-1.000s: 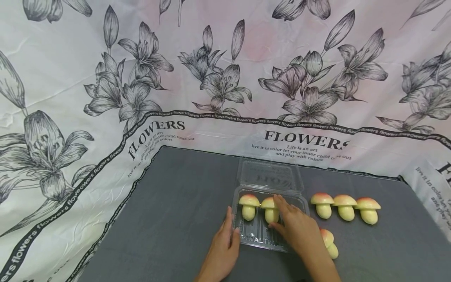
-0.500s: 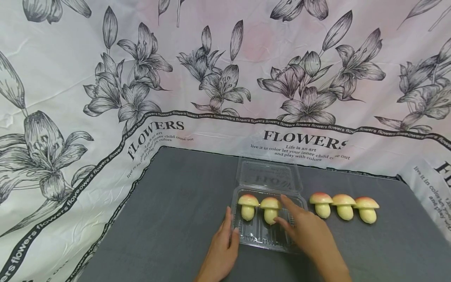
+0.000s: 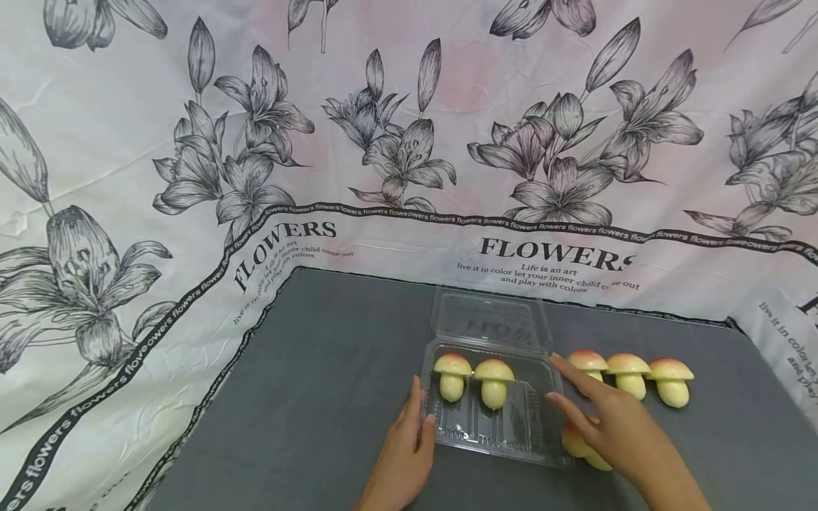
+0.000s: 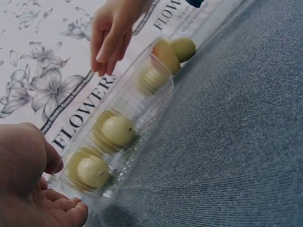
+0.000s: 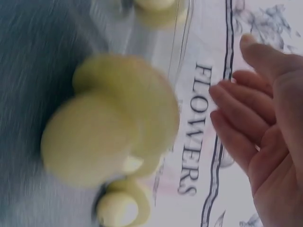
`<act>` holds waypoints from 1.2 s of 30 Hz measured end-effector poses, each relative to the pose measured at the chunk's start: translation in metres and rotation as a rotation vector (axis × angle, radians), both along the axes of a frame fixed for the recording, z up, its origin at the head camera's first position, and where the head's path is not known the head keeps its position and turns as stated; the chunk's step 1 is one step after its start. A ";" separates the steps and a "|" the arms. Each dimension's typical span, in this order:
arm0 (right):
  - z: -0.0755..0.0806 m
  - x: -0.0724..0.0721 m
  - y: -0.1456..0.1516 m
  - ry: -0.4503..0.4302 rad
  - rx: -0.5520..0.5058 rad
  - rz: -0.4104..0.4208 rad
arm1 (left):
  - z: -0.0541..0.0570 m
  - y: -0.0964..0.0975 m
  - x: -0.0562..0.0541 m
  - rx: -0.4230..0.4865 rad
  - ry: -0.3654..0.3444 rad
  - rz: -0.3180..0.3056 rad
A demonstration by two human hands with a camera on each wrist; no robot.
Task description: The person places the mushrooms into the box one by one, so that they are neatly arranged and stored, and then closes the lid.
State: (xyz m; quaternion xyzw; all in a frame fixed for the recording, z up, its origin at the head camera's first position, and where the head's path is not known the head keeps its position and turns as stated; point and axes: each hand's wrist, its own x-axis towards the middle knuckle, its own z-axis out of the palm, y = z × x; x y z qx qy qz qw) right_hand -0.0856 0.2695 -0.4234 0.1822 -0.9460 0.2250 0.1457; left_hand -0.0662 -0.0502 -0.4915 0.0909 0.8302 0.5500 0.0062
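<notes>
A clear plastic clamshell box [image 3: 479, 433] lies on the grey tabletop, lid folded back. Inside stand two mushroom-shaped pieces, a left one [image 3: 452, 378] and a second [image 3: 494, 383], with pale yellow stems and red-tinged caps. My left hand [image 3: 401, 454] holds the box's left side; in the left wrist view, thumb and fingers [image 4: 66, 210] lie about its corner. Just right of the box, my right hand [image 3: 616, 419] hovers with fingers spread and nothing in it. Below it lies another mushroom-shaped piece [image 3: 578, 443], partly hidden by that hand and blurred in the right wrist view.
Three more mushroom-shaped pieces stand in a row right of the box, among them the middle one [image 3: 629, 376] and the right one [image 3: 670, 382]. The clear lid [image 3: 492, 319] leans towards the flower-printed cloth [image 3: 396, 241] behind the table.
My right hand has let go of the second mushroom-shaped piece in the box and moved right, out over the loose piece beside it. The left hand has stayed at the box's left side.
</notes>
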 end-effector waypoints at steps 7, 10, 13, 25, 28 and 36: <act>-0.003 0.010 0.025 0.079 0.015 0.074 | -0.001 -0.001 0.000 0.009 -0.014 -0.005; -0.004 0.015 0.033 0.074 0.045 0.061 | -0.001 -0.002 0.000 0.016 -0.028 -0.009; -0.002 0.020 0.039 0.045 0.064 0.057 | 0.000 -0.002 -0.001 0.026 -0.034 -0.015; -0.008 0.037 0.063 0.057 0.195 0.077 | 0.001 -0.003 -0.002 0.033 -0.024 -0.014; -0.011 0.040 0.066 0.028 0.220 0.072 | 0.001 -0.002 -0.002 0.026 -0.022 -0.011; -0.020 0.048 0.068 -0.257 0.269 0.036 | 0.000 -0.001 -0.002 0.015 -0.018 -0.013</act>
